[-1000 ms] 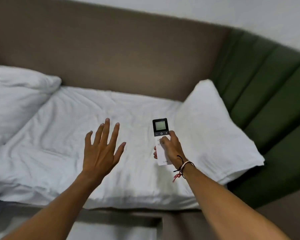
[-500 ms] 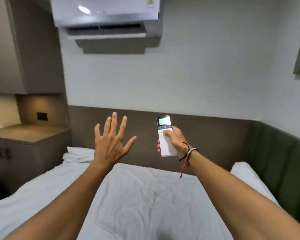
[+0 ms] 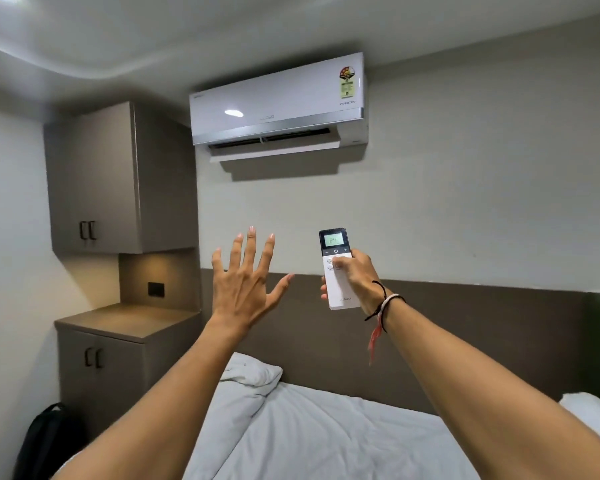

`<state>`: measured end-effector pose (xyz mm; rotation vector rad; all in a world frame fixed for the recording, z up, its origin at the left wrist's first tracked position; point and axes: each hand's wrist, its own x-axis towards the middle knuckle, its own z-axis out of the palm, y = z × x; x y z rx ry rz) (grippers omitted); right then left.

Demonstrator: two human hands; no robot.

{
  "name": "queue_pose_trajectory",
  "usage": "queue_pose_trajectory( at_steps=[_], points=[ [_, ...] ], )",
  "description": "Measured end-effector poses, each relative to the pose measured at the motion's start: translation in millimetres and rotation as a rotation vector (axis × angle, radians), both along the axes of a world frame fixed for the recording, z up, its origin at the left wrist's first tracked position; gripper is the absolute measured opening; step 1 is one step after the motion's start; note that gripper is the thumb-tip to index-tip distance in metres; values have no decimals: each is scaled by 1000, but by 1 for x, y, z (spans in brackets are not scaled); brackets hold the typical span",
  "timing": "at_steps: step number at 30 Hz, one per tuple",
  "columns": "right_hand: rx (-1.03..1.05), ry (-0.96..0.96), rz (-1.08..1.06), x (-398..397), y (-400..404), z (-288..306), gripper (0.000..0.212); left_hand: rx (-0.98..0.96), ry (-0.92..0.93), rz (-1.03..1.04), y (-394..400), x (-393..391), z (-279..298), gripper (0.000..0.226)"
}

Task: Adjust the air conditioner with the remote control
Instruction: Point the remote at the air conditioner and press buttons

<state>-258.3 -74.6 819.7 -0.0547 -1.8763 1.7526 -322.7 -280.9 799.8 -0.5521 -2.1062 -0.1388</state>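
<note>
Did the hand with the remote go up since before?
Yes. The right hand holding the remote rose from over the bed to in front of the wall, nearer the air conditioner.

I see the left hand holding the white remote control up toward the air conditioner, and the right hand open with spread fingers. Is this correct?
Not quite: the hands are swapped. In the head view the right hand holds the white remote control up toward the air conditioner, thumb on its buttons, and the left hand is open with spread fingers.
</note>
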Motion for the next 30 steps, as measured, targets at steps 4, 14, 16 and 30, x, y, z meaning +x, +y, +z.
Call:
queue_pose_trajectory(
  at_steps=[4, 14, 16, 30],
  points=[
    [-13, 0, 23, 1, -10, 1, 29, -10, 19, 12, -9, -3, 3, 90],
    [-4, -1, 12, 4, -13, 10, 29, 0, 46, 23, -18, -3, 10, 90],
    [3, 3, 5, 4, -14, 11, 29, 1, 50, 25, -18, -2, 10, 90],
    [3, 35, 25, 13, -16, 16, 28, 3, 64, 8, -14, 3, 10, 90]
  ],
)
